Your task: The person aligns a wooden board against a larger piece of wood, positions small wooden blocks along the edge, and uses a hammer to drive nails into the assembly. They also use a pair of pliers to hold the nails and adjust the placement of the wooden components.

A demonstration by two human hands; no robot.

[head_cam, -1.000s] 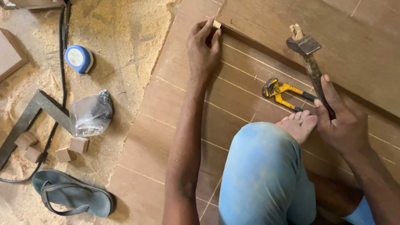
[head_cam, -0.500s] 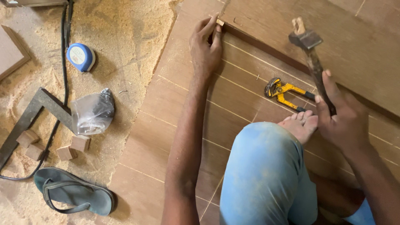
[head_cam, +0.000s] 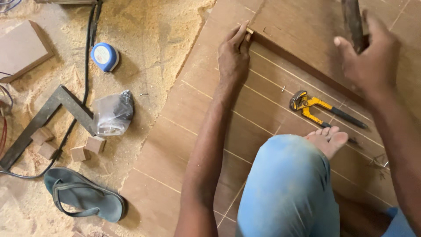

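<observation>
Wood strip (head_cam: 307, 68) — left hand (head_cam: 233, 55) pinching its end — right hand (head_cam: 372, 57) above.

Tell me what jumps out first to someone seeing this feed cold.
The left hand pinches a small pale piece at the end of a dark wood strip on the brown panel. The right hand, upper right, grips a hammer handle. Yellow pliers lie by the bare foot; sawdust covers the floor on the left.
</observation>
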